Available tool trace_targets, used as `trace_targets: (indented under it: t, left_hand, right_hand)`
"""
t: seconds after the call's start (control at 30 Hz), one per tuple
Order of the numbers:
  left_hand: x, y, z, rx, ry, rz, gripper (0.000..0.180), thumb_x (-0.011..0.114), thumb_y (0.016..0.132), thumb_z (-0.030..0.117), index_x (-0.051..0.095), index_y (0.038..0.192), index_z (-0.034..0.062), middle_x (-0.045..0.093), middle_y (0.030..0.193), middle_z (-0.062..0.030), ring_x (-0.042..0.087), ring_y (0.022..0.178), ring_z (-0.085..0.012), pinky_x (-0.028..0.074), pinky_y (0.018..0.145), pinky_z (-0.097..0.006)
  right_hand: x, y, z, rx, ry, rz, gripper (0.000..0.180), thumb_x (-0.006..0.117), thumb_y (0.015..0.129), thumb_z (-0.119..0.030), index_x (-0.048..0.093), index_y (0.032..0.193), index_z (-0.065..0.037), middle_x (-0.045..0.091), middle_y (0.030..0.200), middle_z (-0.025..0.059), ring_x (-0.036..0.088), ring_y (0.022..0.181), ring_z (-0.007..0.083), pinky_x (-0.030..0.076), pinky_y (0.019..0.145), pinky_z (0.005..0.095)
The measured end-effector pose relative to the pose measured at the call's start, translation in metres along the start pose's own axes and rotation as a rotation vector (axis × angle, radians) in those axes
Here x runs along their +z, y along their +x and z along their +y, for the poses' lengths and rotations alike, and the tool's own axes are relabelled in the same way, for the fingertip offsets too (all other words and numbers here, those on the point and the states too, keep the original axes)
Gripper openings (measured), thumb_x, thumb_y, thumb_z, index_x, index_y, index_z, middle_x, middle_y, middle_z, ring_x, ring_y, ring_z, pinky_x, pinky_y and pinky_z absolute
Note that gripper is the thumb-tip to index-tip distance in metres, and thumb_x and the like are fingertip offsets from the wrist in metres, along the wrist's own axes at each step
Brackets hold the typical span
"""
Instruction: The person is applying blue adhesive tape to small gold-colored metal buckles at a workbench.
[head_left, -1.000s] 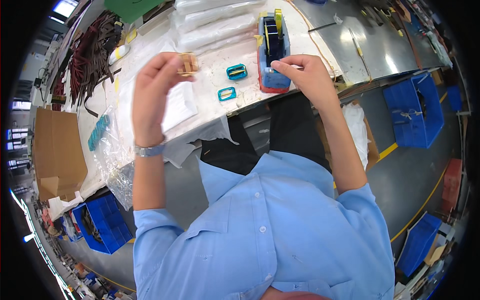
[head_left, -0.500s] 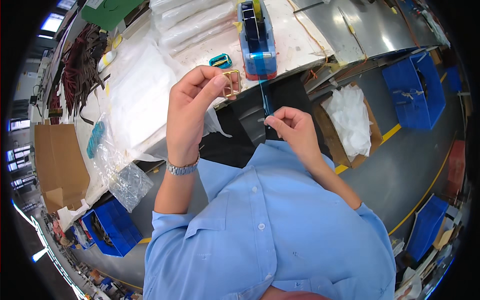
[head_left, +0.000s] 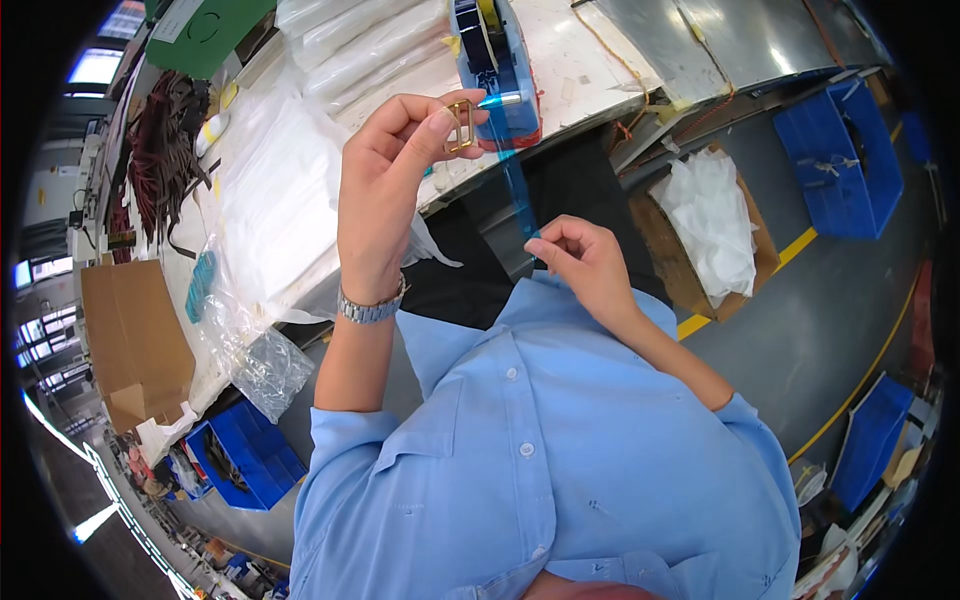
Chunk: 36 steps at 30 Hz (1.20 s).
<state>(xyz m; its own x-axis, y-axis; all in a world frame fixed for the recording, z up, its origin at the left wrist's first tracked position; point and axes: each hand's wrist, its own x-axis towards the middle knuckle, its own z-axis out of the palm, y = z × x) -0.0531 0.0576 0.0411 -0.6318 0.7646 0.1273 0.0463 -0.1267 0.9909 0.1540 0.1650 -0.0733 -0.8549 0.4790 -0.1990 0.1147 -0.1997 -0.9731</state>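
Observation:
Between thumb and fingers, my left hand (head_left: 400,165) pinches a gold-coloured metal buckle (head_left: 460,126), a small rectangular frame. The buckle is right beside a strip of translucent blue tape (head_left: 516,190); whether they touch I cannot tell. My right hand (head_left: 583,257), lower and to the right, has the tape's free end pinched between thumb and forefinger. That strip runs taut up to a blue tape dispenser (head_left: 520,70) at the bench's front edge. Part of a blue-wrapped piece shows behind my left hand.
White sheet material (head_left: 270,190) covers the bench on the left, with clear plastic-wrapped rolls (head_left: 365,50) behind. Dark straps (head_left: 165,150) hang farther left, above a cardboard box (head_left: 135,345). To the right stand a carton of white plastic (head_left: 708,225) and a blue bin (head_left: 840,160).
My left hand has brought the buckle up beside the tape near the dispenser, now hiding most of the blue-wrapped piece. My right hand keeps its pinch, and more tape spans the gap.

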Motion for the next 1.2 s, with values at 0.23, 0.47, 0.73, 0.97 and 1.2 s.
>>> trace_targets:
  t: [0.23,0.47,0.73,0.97,1.2]
  left_hand:
    - [0.005,0.001,0.002,-0.005,0.105,-0.034,0.02,0.06,0.111,0.013,0.068,0.112,-0.0051,0.075,0.126,-0.0173,0.076,0.101,-0.0165,0.064,0.078,-0.029]
    - [0.004,0.005,0.007,-0.015,0.204,-0.047,0.02,0.063,0.109,0.012,0.07,0.114,-0.0066,0.076,0.121,-0.015,0.075,0.095,-0.0139,0.063,0.076,-0.027]
    - [-0.007,-0.043,0.009,-0.165,-0.072,0.019,0.017,0.074,0.102,0.011,0.075,0.109,-0.0038,0.075,0.099,-0.0052,0.066,0.089,-0.0104,0.053,0.083,-0.025]
    - [0.008,-0.097,-0.013,-0.515,-0.313,0.006,0.019,0.077,0.102,0.017,0.075,0.111,0.0003,0.073,0.091,-0.0025,0.066,0.079,-0.0082,0.055,0.074,-0.025]
    - [0.017,-0.11,-0.023,-0.535,-0.328,0.005,0.015,0.079,0.099,0.013,0.077,0.109,0.0012,0.074,0.095,-0.0009,0.061,0.083,-0.0077,0.05,0.078,-0.024]
  right_hand:
    - [-0.002,-0.002,0.0,-0.038,-0.069,-0.013,0.017,0.079,0.097,-0.01,0.07,0.089,0.001,0.063,0.084,0.0,0.055,0.067,0.0054,0.045,0.062,0.0244]
    - [-0.004,-0.01,0.001,-0.17,-0.174,-0.095,0.013,0.078,0.096,-0.007,0.071,0.092,0.002,0.065,0.087,0.002,0.056,0.069,0.0074,0.046,0.064,0.025]
    - [-0.004,-0.028,-0.028,0.081,0.076,-0.194,0.013,0.07,0.104,-0.009,0.074,0.097,0.001,0.082,0.095,0.0106,0.073,0.075,0.0091,0.056,0.065,0.0237]
    - [0.003,-0.035,-0.032,0.048,0.1,-0.185,0.011,0.067,0.107,-0.008,0.07,0.105,0.003,0.08,0.097,0.0126,0.074,0.079,0.0127,0.057,0.07,0.0261]
    - [0.006,-0.041,-0.026,-0.01,0.2,-0.212,0.012,0.061,0.108,-0.003,0.066,0.115,0.005,0.079,0.107,0.0138,0.077,0.093,0.0159,0.061,0.08,0.0275]
